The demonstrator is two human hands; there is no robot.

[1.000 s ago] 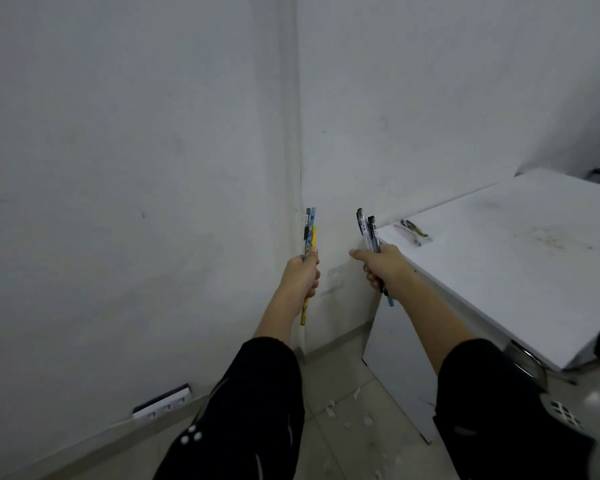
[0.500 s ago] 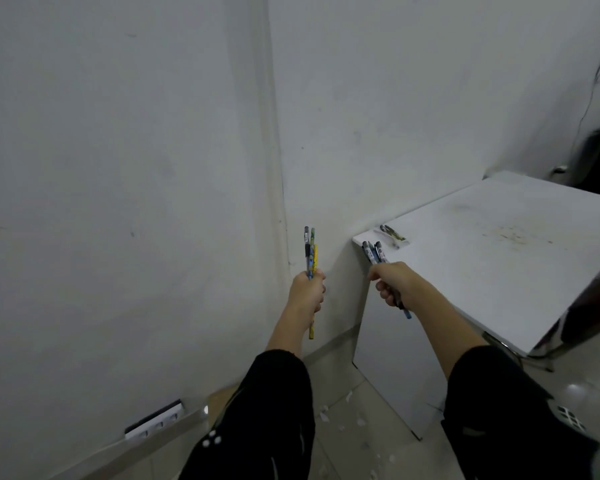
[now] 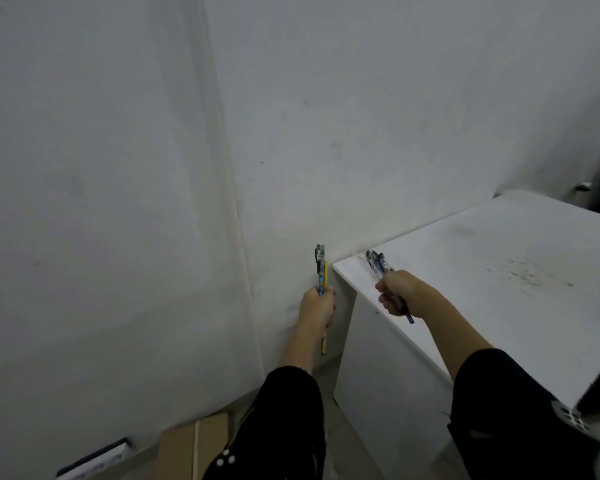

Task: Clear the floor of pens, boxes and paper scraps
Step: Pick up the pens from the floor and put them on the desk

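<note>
Nearest the camera, two black sleeves (image 3: 284, 417) reach forward. Low on the left a brown box (image 3: 187, 445) lies on the floor (image 3: 329, 441) against the wall (image 3: 118, 168), with a dark strip (image 3: 94, 457) at the wall's foot beside it; the box is floor clutter not yet picked up.

Further out, the left hand (image 3: 316, 308) is curled in a fist around a small bundle of pens (image 3: 321, 271), held upright in the air just beside the corner of the white counter (image 3: 499, 271). The right hand (image 3: 397, 292) is fisted around a second bundle of dark pens (image 3: 378, 265), tilted, over the counter's near corner. I cannot tell whether they touch the top.

The step in hand looks like carrying gathered pens to the counter. Next, I judge, both hands must lower and loosen over the top, laying the pens flat and away from the edge so they do not roll off. The left hand must first cross over the counter's corner. Beyond, the counter top is bare but stained, so nothing there blocks the set-down.
</note>
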